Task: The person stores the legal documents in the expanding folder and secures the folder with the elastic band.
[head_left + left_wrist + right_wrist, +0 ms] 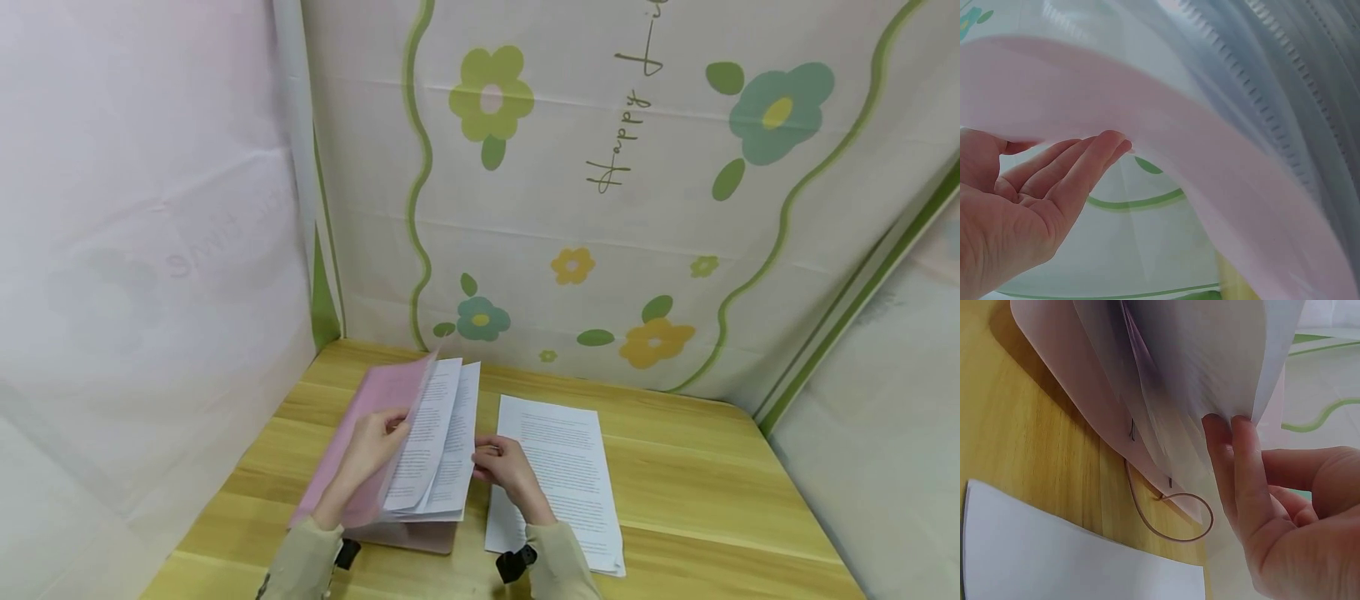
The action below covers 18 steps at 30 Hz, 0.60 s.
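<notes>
A pink folder [390,383] stands partly open on the left of the table, with printed pages [431,442] fanned inside it. My left hand [377,442] holds its translucent pink cover [1147,119] raised, the thumb and fingers at the cover's edge. At the right edge of the pages, my right hand [506,467] pinches a page between fingers and thumb; its fingertips touch the page [1229,356] in the right wrist view. Right of the folder lies a stack of printed sheets [562,467], partly behind the right hand and wrist.
A thin elastic loop [1175,537] hangs from the folder's pink back cover [1054,356]. Wooden tabletop [697,492] extends to the right of the sheets. A flower-printed cloth [525,208] hangs behind the table, and pale cloth [150,250] stands at the left.
</notes>
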### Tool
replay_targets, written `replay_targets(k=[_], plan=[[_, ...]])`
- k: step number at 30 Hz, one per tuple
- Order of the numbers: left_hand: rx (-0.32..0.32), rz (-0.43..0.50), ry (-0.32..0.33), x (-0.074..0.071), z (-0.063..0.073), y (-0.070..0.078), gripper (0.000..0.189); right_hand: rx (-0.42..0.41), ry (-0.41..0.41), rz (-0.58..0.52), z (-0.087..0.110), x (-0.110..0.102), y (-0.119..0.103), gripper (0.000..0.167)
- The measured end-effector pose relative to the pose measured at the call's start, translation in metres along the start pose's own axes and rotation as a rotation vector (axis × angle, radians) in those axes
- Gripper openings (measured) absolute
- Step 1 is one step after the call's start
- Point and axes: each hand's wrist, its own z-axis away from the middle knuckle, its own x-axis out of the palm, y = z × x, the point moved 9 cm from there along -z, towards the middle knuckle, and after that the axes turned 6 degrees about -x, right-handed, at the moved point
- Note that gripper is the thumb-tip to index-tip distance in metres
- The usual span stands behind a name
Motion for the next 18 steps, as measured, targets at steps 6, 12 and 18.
replay_targets(k=[6, 12, 18], plan=[[-0.011, -0.011, 0.003, 0.001, 0.000, -0.001, 0.027, 0.000, -0.001, -0.005, 0.000, -0.001, 0.003, 0.038], [-0.021, -0.027, 0.006, 0.001, 0.000, 0.000, 0.028, -0.009, -0.004, -0.013, 0.000, 0.002, 0.003, 0.037], [-0.028, -0.019, 0.002, 0.000, 0.000, 0.000, 0.029, -0.019, -0.020, -0.038, -0.001, 0.011, 0.001, 0.036]])
